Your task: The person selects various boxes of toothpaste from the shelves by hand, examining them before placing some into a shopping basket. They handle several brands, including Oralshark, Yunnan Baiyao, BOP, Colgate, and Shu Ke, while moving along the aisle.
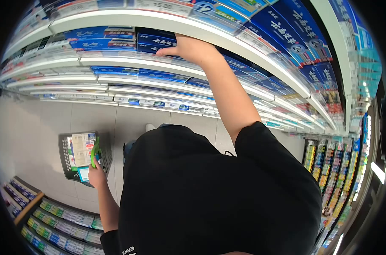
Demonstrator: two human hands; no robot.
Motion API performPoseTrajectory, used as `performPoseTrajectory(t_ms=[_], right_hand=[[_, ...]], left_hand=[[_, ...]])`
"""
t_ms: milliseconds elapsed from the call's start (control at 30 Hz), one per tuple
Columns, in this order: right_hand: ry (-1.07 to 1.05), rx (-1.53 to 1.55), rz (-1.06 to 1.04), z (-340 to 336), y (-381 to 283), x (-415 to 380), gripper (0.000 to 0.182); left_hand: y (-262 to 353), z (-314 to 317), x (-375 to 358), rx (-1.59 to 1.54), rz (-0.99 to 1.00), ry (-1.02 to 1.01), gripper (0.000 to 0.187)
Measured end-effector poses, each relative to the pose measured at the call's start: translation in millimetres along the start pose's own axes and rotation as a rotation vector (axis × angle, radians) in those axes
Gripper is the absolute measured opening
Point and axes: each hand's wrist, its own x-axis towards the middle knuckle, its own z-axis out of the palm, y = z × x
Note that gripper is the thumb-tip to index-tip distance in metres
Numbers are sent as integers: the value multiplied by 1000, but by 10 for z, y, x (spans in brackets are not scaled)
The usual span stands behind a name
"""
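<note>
While my left hand (pixel 97 174) grips the green handle (pixel 95 152) of the grey basket (pixel 66 156), my right hand (pixel 194 51), thumb spread, fingertips hidden, is at the dark-blue toothpaste cartons (pixel 150 40) just beside it, probably light, stiff but dentable, slick, and best pinched by the sides.

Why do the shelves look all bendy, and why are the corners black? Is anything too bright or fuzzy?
Head view: the lens seems very wide, curving the white shelf edge; head view: black corners, probably where the lens's round picture ends; head view: a light strip glares white at the right; head view: print on the boxes in the basket is too tiny to read.
</note>
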Motion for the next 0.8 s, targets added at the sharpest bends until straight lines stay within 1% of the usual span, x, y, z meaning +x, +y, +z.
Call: performPoseTrajectory(t_ms=[33, 133, 233, 333, 433, 467, 600, 800], right_hand=[[33, -21, 4, -36, 2, -105, 86], [-10, -81, 122, -223, 163, -497, 86], [-134, -141, 236, -465, 450, -927, 87], [-36, -239, 187, -556, 761, -1249, 92], [-150, -260, 261, -615, 910, -1317, 96], [-66, -276, 206, -543, 1012, -1341, 97], [-240, -199, 345, -658, 986, -1217, 93], [-241, -158, 316, -682, 1020, -1244, 92]], left_hand=[[-9, -29, -16, 9, 2, 7, 72], [-50, -28, -25, 33, 17, 21, 72], [-73, -33, -15, 51, 18, 31, 73], [-117, -24, -1, 45, 23, 9, 72], [-122, -45, 35, 48, 18, -18, 72], [-115, -47, 24, 41, 16, -15, 72], [-121, -61, 16, 17, 36, -14, 72], [-76, -98, -23, 38, 23, -2, 72]])
